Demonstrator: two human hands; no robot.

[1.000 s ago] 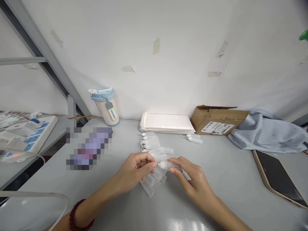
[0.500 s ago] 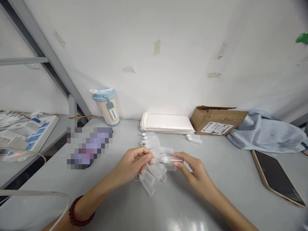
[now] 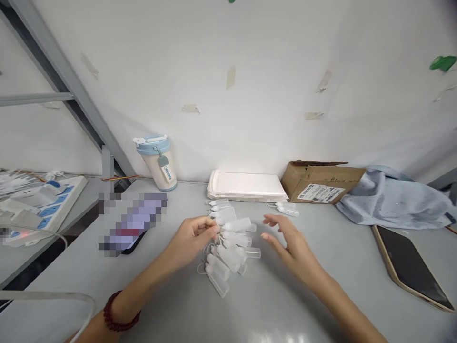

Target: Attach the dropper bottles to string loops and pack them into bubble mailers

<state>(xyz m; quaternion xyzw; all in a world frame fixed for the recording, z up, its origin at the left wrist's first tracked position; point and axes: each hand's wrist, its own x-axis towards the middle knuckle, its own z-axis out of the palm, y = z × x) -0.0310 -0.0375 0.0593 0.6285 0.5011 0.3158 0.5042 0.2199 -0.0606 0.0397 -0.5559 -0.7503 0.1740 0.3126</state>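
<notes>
Thumb and fingers of my left hand (image 3: 198, 236) are pinched together at the tip end of a small translucent plastic bottle (image 3: 238, 224), whose body points right. Exactly which part they grip is hidden by the fingertips. Around and below it lies a pile of similar bottles (image 3: 228, 257), several with thin loops at their tips. My right hand (image 3: 289, 238) hovers just right of the pile, thumb and fingers apart, holding nothing. A few more bottles (image 3: 218, 206) lie beyond my left hand, and others (image 3: 287, 210) rest farther right.
Against the wall stand a blue-lidded cup (image 3: 157, 164), a stack of white flat packs (image 3: 248, 186) and a cardboard box (image 3: 321, 183). Grey-blue cloth (image 3: 392, 200) and a phone (image 3: 410, 267) lie to the right. A pixelated phone-like item (image 3: 137, 221) and a power strip (image 3: 60, 205) are left.
My right hand has let go of the bottle it held and drawn slightly right, its fingers opening. My left hand has shifted a little left, still pinched.
</notes>
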